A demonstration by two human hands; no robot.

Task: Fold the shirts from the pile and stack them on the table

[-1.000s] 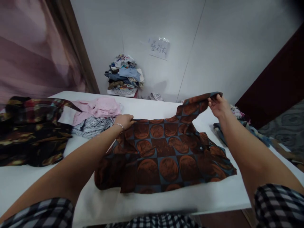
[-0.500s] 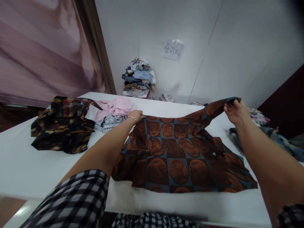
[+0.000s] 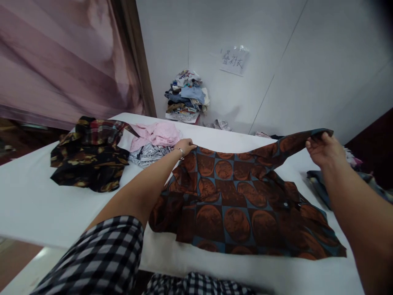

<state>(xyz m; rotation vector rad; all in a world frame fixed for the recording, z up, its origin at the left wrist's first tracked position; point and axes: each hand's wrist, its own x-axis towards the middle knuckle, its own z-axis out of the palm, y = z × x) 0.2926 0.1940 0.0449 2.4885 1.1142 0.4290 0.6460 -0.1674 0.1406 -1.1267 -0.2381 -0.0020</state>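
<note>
A brown shirt (image 3: 229, 192) with orange circles and blue squares lies spread across the white table in front of me. My left hand (image 3: 185, 146), wearing a bracelet, pinches its far left edge. At the far right, my right hand (image 3: 326, 149) grips the end of a sleeve, which is stretched outward and raised off the table. Small light buttons show on the shirt's right part. Some of the cloth near the left side is bunched in folds.
A dark patterned shirt (image 3: 92, 159), a pink garment (image 3: 159, 134) and a black-and-white printed garment (image 3: 149, 155) lie on the left of the white table (image 3: 24, 205). Stacked clothes (image 3: 187, 96) stand by the wall below a paper sign (image 3: 235, 61). Denim (image 3: 319, 184) lies at right.
My right hand has drawn the sleeve a little farther out to the right, straightening it. My left hand keeps its hold on the edge. The whole view has shifted slightly.
</note>
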